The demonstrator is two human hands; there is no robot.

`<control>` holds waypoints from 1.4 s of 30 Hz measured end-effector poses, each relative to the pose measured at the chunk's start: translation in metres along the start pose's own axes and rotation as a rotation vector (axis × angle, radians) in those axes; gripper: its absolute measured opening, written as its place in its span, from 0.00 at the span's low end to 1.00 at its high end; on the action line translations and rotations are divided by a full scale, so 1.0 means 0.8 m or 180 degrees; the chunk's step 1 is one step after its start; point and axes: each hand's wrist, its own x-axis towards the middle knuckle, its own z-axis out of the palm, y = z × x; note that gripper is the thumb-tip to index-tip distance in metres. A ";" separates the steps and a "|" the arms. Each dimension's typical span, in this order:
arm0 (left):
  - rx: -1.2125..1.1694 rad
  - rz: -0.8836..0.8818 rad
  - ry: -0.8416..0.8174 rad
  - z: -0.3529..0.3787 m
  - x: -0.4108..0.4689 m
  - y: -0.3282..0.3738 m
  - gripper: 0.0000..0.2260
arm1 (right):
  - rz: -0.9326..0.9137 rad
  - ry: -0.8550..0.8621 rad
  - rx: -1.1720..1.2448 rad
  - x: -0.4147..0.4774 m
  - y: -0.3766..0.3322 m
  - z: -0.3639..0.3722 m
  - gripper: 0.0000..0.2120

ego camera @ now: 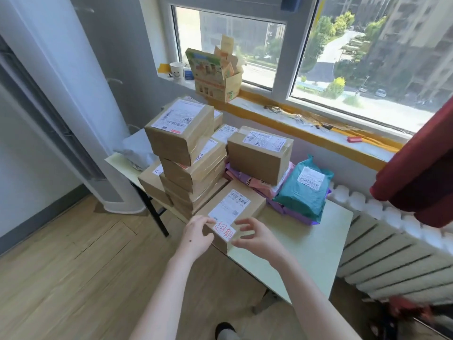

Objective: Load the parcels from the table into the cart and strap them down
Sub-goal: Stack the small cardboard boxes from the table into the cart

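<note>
A pale green table [311, 244] carries several parcels. Nearest me lies a flat cardboard box [255, 200] with a white label and red writing. My left hand [196, 235] touches its near left corner, fingers curved against the side. My right hand [257, 235] hovers at its near right edge with fingers spread and bent, holding nothing. Behind stands a leaning stack of cardboard boxes [186, 153]. Another box [257, 155] rests on pink and purple bags [269, 187]. A teal mailer bag [304, 190] lies at the right. The cart is out of view.
A white radiator [392, 261] runs under the window sill [318, 133] at the right. A red curtain [421, 173] hangs there. An open printed carton [215, 74] and a paper cup [177, 71] stand on the sill. A white column [73, 106] rises at the left over wood floor.
</note>
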 end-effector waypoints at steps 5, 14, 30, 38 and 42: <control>0.0027 -0.0369 -0.0160 0.009 0.035 -0.030 0.22 | 0.0366 -0.0028 0.0172 0.033 0.012 0.016 0.27; -0.0020 -0.0290 -0.0439 0.004 0.055 -0.047 0.23 | 0.0678 0.0303 0.0475 0.056 0.021 0.043 0.28; -0.0370 -0.0325 -0.0863 0.025 0.062 -0.059 0.25 | 0.1304 0.1330 0.0904 0.037 0.071 0.093 0.15; -0.1865 -0.0236 -0.0945 0.017 0.032 -0.061 0.19 | 0.1034 0.2077 0.1098 0.000 0.070 0.105 0.15; -0.2740 -0.0481 -0.1265 0.008 0.029 -0.055 0.15 | 0.0930 0.2500 0.1473 -0.023 0.061 0.108 0.13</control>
